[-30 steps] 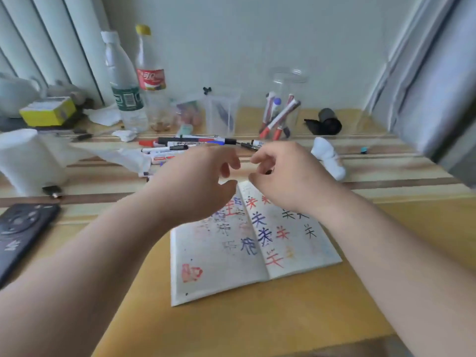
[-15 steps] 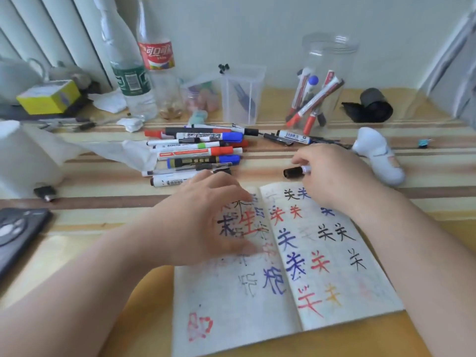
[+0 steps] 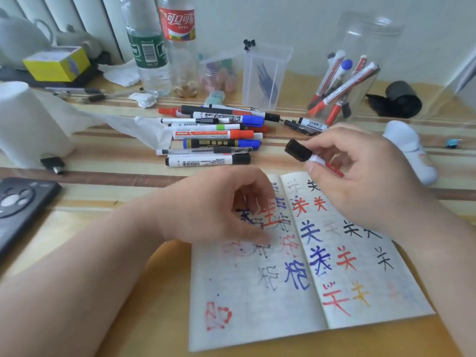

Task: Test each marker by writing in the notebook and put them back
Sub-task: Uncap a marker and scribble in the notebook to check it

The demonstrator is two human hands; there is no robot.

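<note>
**Capped black marker in hand, a pile left to test**

The marker [image 3: 300,151] in play has a black cap and a white barrel. The right hand [image 3: 360,181] pinches it between thumb and fingers just above the top edge of the notebook [image 3: 247,300], cap pointing towards ten o'clock. The cap is on, so this marker's test has not begun.

The notebook lies open on the table [image 3: 116,176]. Both pages carry many characters in black, red and blue, plus one in yellow, so a good number of tests look done. The left hand [image 3: 219,210] rests on the left page with its fingers loosely curled. It appears to hold nothing, though that area is blurred.

At eleven o'clock from the notebook a loose pile of markers [image 3: 213,136] lies on the table, with black, blue and red caps. Two more lie at twelve o'clock. These are probably the ones awaiting a test, though nothing proves it. At one o'clock a clear jar [image 3: 360,34] holds several markers standing at a slant, most likely those already returned.

The task therefore seems partway through, with more markers lying loose than put back. What remains is to uncap this one, write, recap and put it back, then repeat for the pile.

A phone [image 3: 18,210] lies at nine o'clock and a tissue roll [image 3: 23,119] at ten.
</note>
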